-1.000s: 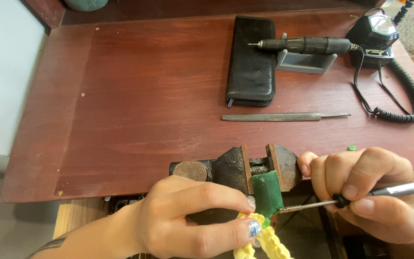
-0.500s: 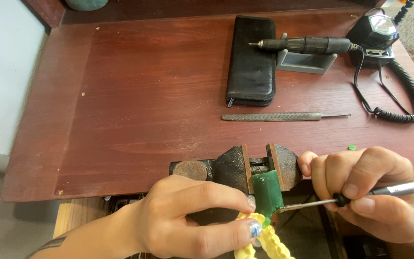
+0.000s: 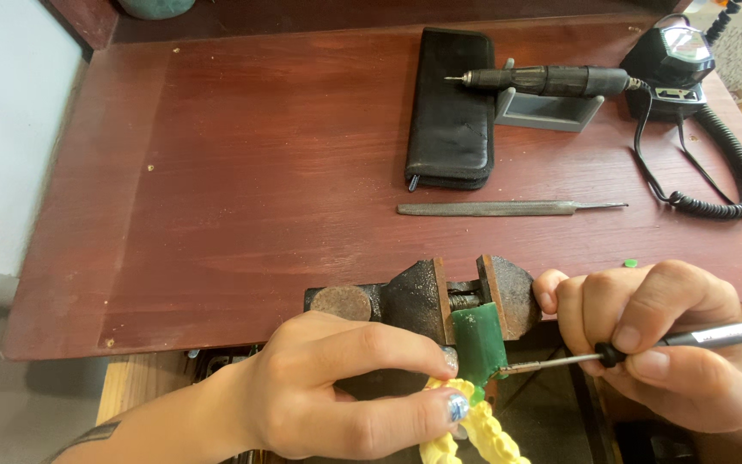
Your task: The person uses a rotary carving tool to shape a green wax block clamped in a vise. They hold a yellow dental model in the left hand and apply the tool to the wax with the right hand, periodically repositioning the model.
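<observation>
Green wax block (image 3: 477,342) sits clamped in the vise (image 3: 427,296) at the table's (image 3: 259,198) near edge. My left hand (image 3: 337,395) pinches its yellow braided tail (image 3: 474,430); my right hand (image 3: 663,344) holds the fine tool (image 3: 560,362). Light, steady strokes suit best.

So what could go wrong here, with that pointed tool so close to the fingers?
The thin tool in the right hand points toward the left hand, whose fingertips sit right beside the green piece; a slip could probably jab them. The green piece sticks out below the vise, so hard pressure might crack or shift it. The yellow braided part hangs loose and might get snagged.
</observation>
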